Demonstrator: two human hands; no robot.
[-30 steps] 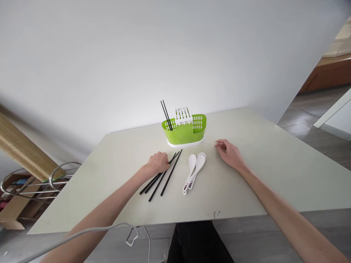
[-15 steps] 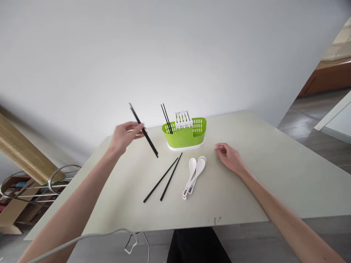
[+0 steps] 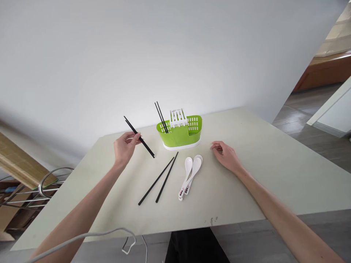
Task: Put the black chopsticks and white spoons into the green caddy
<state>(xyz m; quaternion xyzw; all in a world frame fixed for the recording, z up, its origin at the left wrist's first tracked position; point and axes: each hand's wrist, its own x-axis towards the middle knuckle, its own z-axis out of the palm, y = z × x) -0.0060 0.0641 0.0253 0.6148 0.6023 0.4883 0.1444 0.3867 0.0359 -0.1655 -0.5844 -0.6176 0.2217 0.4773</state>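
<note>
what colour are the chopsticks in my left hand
Black; the chopsticks show best in the head view.

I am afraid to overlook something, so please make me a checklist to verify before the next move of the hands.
1. Left hand grips the held chopsticks above the table: ok.
2. Green basket stands upright: ok.
3. Right hand holds nothing: ok.
4. Loose chopsticks lie apart from the spoons: ok.
5. Spoons lie separately: not ok, they overlap.
6. Basket's floor is clear: cannot tell, front wall hides it.

Pale cable [image 3: 104,233] lower left; tan panel [image 3: 24,157] near metal rack [image 3: 40,188]; cardboard [image 3: 9,219] below.
</note>
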